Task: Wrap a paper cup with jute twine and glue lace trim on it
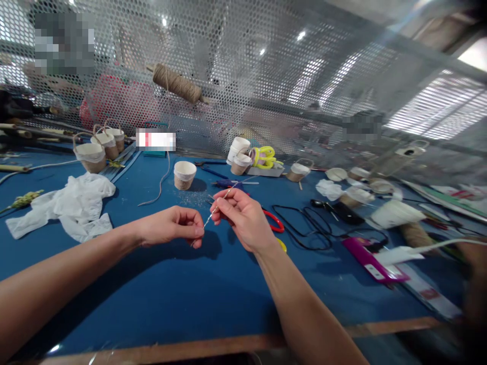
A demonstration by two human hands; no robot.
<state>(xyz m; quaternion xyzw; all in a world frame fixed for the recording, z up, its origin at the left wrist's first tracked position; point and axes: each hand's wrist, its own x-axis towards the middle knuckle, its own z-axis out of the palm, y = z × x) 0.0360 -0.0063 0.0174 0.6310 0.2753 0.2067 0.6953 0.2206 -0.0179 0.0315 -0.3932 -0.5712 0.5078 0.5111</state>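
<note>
A thin, pale twisted strand [210, 216] runs slantwise between my two hands above the blue tabletop. Its lower end is pinched in my left hand [186, 226], between thumb and curled fingers. My right hand [238, 213] grips the upper part between thumb and fingertips, and a fine end sticks out past it. Whether the strand is wire or cord I cannot tell. Just beyond my hands stands a small cup [184, 175], white at the rim and wrapped in brown twine below, without a handle. Red-handled scissors [274, 221] lie partly hidden behind my right wrist.
White cloth [76, 205] lies at left, with handled cups [91, 156] behind it. A twine spool [177, 83] hangs on the perforated screen. Yellow scissors [265, 157] stand at the back. Right are a black cable [304, 228], a glue gun [338, 210] and a purple power strip [375, 261].
</note>
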